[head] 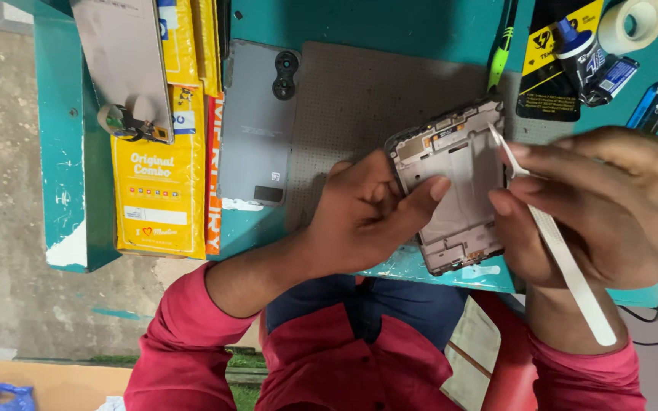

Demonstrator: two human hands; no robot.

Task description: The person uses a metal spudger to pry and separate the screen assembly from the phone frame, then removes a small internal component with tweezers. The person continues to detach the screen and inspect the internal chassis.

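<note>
A teal painted worktable (390, 23) is spanning the scene, with a grey perforated work mat (359, 99) lying across its middle. To the left, flat yellow cardboard packages (160, 183) are resting beside a grey phone back cover (257, 129) with a black camera ring. At the far right a roll of white tape (630, 24) and a small blue-capped glue bottle (580, 53) are sitting among other clutter that is too blurred to name.

At the near edge of the table, an opened silver phone frame (455, 186) is being propped up, its long axis running from near to far and tilting slightly right. The left hand (359, 217) is gripping the frame's left edge, thumb pressed flat on the inner plate. The right hand (595, 205) is sitting just right of the frame, its fingers pinched together on long white plastic tweezers (565, 259). The tweezer tips are pointing far-left, seemingly touching the frame's far right corner. The right hand is the nearer one to that corner.
</note>
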